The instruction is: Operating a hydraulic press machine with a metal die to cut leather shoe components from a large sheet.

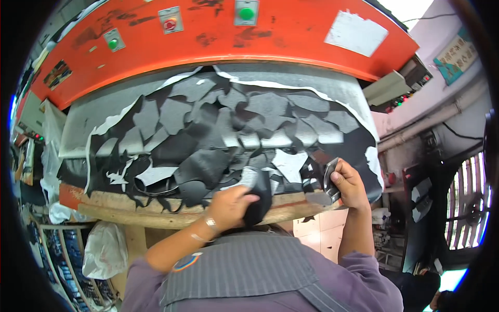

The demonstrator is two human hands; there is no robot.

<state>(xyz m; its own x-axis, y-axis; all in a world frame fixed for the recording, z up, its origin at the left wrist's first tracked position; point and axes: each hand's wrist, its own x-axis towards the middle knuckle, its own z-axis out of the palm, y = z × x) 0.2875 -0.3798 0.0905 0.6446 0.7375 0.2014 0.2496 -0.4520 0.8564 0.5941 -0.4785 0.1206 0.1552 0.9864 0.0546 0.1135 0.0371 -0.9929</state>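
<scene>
My left hand (228,207) is closed on a curved black leather piece (259,204), which hangs over the front edge of the bench in front of my body. Over the bench's right front, my right hand (350,184) grips a metal cutting die (330,176) by its side, fingers wrapped round the edge. Beyond both hands spreads a black leather hide (358,151) with a ragged pale border. Many cut leather pieces (201,169) overlap on it, some black, some greyish. White-backed scraps (289,165) and thin offcuts lie nearest my hands.
A wooden rail (150,216) edges the bench in front of me. Across the back runs an orange machine beam (291,39) with green and red push buttons. A white plastic bag (105,249) hangs at lower left beside a rack (65,260). Pipes (431,122) line the right wall.
</scene>
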